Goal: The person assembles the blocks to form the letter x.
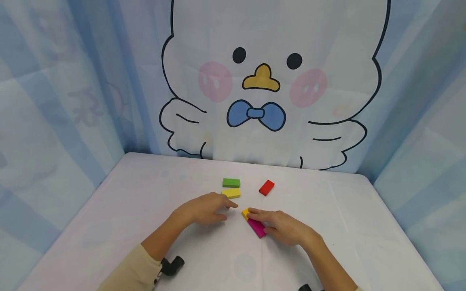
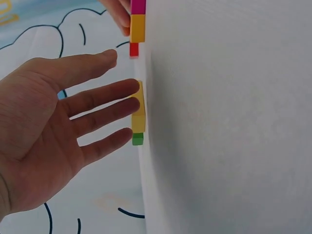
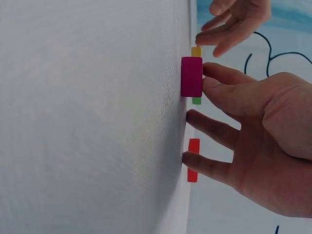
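My left hand [image 1: 205, 208] hovers over the white table just in front of a yellow block [image 1: 231, 193], its fingers extended and holding nothing. In the left wrist view its fingertips overlap that block, and contact cannot be told. My right hand [image 1: 287, 226] touches two small blocks on the table, a magenta block [image 1: 257, 228] and an orange block [image 1: 245, 212], set end to end in a slanting line. Its index finger lies across the orange one, partly covering it. The thumb [image 3: 217, 90] meets the magenta block's upper edge, while its other fingers spread towards the tabletop.
Behind the yellow block lies a green block [image 1: 231, 183]. A red block [image 1: 267, 188] rests farther right, at an angle. The white-covered table [image 1: 145, 182] ends at curtains with a cartoon bird [image 1: 269, 141]. Black wrist gear [image 1: 172, 266] shows beside the left sleeve.
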`<state>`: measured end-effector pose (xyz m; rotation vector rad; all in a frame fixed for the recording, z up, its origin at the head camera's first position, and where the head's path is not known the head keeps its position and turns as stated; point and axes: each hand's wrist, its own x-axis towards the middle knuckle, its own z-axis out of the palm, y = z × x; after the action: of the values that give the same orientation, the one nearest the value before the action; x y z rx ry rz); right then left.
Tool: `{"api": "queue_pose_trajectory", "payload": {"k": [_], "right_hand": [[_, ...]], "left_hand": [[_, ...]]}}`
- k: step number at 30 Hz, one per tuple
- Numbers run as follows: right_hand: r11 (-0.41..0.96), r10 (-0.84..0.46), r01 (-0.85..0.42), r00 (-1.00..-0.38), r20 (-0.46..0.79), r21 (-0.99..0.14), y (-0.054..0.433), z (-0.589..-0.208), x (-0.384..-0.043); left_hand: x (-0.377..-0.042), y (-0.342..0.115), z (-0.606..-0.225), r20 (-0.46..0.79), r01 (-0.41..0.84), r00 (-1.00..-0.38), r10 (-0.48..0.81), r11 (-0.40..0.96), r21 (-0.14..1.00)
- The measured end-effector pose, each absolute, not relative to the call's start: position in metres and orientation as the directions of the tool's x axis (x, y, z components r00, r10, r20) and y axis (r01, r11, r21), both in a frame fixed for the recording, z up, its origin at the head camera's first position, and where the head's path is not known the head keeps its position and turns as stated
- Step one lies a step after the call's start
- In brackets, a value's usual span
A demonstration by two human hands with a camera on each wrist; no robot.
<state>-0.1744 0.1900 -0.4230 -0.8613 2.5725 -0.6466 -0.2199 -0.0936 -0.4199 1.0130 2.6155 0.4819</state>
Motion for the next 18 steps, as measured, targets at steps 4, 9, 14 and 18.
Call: {"api": "queue_pose_trajectory", "payload": {"k": [4,9,14,18], "right_hand": [[0.715,-0.625,-0.466,-0.760,-0.178,-0.521,0.190,-0.424,-0.174],[0.710,-0.629,-0.469,-0.758,-0.172,-0.525,0.191,-0.424,-0.173],[0.709,-0.631,-0.470,-0.755,-0.178,-0.526,0.190,-0.423,-0.174],[0.705,-0.638,-0.477,-0.750,-0.174,-0.525,0.190,-0.423,-0.174]], "left_hand": [[-0.226,-0.095,-0.421,-0.130,0.571,-0.745,0.654,0.726,0.382],[-0.239,-0.092,-0.417,-0.096,0.547,-0.785,0.612,0.758,0.355],[-0.252,-0.089,-0.416,-0.098,0.522,-0.802,0.589,0.772,0.362],[-0.262,-0.085,-0.419,-0.120,0.510,-0.799,0.589,0.770,0.383]]}}
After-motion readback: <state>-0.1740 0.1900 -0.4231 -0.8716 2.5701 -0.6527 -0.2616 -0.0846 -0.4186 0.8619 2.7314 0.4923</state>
